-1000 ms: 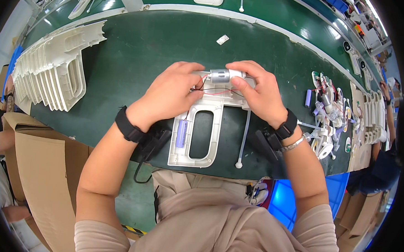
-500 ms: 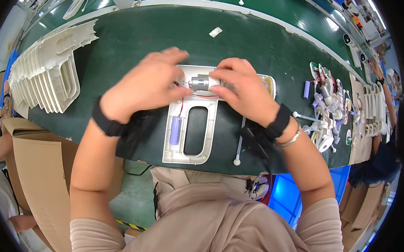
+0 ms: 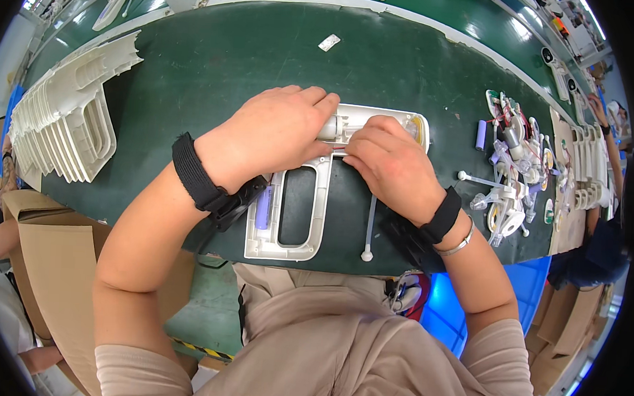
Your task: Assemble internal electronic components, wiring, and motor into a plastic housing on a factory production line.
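A white plastic housing half with a looped handle lies open side up on the table before me. My left hand is closed over its upper left part, fingers across the top and thumb near the wire, hiding most of the grey motor. My right hand has its fingertips pinched together at a red wire along the housing's lower inner edge. A purple cylindrical battery sits in the handle's left side. Just right of the handle lies a white rod with a ball end.
Nested white housing shells stand at the left. A pile of motors, wires and clear plastic parts lies at the right. A small white packet lies far back. A cardboard box is at lower left; co-workers sit on both sides.
My left hand has moved right and now covers the motor. The right hand has shifted right and down from the motor to the wire. The housing has slid slightly left.
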Demonstrator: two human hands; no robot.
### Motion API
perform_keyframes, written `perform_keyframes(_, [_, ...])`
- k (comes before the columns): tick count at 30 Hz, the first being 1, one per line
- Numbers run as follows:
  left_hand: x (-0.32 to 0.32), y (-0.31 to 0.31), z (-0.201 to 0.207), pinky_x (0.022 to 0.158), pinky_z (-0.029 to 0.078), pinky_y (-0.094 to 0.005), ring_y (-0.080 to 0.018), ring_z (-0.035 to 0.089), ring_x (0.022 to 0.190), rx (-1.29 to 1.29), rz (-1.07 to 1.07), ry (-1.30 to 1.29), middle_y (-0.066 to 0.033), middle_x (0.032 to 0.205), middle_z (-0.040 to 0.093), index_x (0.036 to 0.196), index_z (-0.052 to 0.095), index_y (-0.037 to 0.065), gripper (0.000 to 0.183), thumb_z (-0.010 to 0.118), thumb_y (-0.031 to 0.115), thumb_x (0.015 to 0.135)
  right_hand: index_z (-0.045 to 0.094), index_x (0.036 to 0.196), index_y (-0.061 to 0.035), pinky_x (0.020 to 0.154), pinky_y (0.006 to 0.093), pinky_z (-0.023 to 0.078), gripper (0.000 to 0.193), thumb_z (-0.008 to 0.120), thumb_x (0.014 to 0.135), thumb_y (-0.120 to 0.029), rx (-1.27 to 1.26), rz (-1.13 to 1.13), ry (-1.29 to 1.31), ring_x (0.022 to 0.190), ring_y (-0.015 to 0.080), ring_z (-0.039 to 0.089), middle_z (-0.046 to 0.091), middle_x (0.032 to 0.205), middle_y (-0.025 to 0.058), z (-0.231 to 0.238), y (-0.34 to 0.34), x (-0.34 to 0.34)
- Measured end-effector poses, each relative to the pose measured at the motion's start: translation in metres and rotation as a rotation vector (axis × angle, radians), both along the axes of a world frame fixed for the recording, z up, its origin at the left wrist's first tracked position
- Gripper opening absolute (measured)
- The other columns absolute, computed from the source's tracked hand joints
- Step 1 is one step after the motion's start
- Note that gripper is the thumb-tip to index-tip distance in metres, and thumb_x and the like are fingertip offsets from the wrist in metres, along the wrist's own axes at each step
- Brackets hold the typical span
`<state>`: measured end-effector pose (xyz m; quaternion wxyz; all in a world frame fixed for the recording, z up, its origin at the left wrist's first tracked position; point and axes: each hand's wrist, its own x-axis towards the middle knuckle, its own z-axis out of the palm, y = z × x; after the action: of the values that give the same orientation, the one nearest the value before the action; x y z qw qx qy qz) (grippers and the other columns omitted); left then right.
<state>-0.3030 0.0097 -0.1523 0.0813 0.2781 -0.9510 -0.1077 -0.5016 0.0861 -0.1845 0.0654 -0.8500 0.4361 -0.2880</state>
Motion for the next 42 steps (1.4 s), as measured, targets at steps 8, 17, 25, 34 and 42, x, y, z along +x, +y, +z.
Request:
perform_keyframes(8, [-0.007, -0.008, 0.007, 0.075, 0.052, -0.0412, -0.0331, 0.062, 0.089, 0.060, 0.000, -0.071, -0.0141, 0.101, 0.062, 0.116, 0.055, -0.001, 0.051, 0.073, 0.023, 0.074, 0.064, 0.085, -0.0060, 0.090, 0.0385, 0.044, 0.013, 0.070, 0.074, -0.010, 0.008, 0.007, 0.003, 0.094, 0.0248, 0.054, 0.061, 0.084, 0.0033, 0.000, -0.003, 0.000])
perform_keyframes(17, [-0.009, -0.016, 0.012, 0.068, 0.051, -0.0412, -0.0325, 0.063, 0.083, 0.120, -0.041, -0.106, -0.0122, 0.092, 0.062, 0.108, 0.057, 0.001, 0.047, 0.074, 0.025, 0.072, 0.059, 0.084, -0.0083, 0.092, 0.0414, 0.042, 0.016, 0.071, 0.074, -0.012, 0.021, -0.015, -0.033, 0.092, 0.0254, 0.052, 0.058, 0.079, 0.0040, 0.005, -0.003, -0.001])
perform_keyframes(25, [-0.017, -0.018, 0.008, 0.065, 0.051, -0.0421, -0.0313, 0.063, 0.079, 0.062, -0.025, -0.185, -0.0107, 0.085, 0.060, 0.092, 0.055, 0.003, 0.036, 0.074, 0.027, 0.071, 0.056, 0.083, -0.0073, 0.091, 0.0420, 0.043, 0.014, 0.069, 0.077, -0.011, 0.018, -0.007, -0.009, 0.091, 0.0269, 0.051, 0.058, 0.077, 0.0056, -0.003, -0.004, 0.002])
perform_keyframes(34, [0.054, 0.018, 0.023, 0.097, 0.044, -0.0425, -0.0341, 0.054, 0.117, 0.005, 0.491, 0.373, -0.0205, 0.130, 0.054, 0.131, 0.047, 0.000, 0.060, 0.071, 0.025, 0.082, 0.057, 0.082, -0.0046, 0.082, 0.0388, 0.044, 0.011, 0.066, 0.080, -0.011, -0.052, -0.124, -0.034, 0.091, 0.0286, 0.053, 0.060, 0.078, 0.0086, -0.008, -0.025, 0.005])
perform_keyframes(42, [0.034, 0.090, -0.011, 0.097, 0.044, -0.0442, -0.0452, 0.050, 0.114, -0.069, 0.598, 0.006, -0.0341, 0.140, 0.034, 0.134, 0.034, -0.014, 0.093, 0.076, 0.041, 0.071, 0.060, 0.090, -0.0038, 0.085, 0.0407, 0.044, 0.016, 0.068, 0.076, -0.007, -0.097, -0.144, -0.115, 0.094, 0.0311, 0.052, 0.060, 0.092, 0.0110, 0.003, -0.019, 0.017])
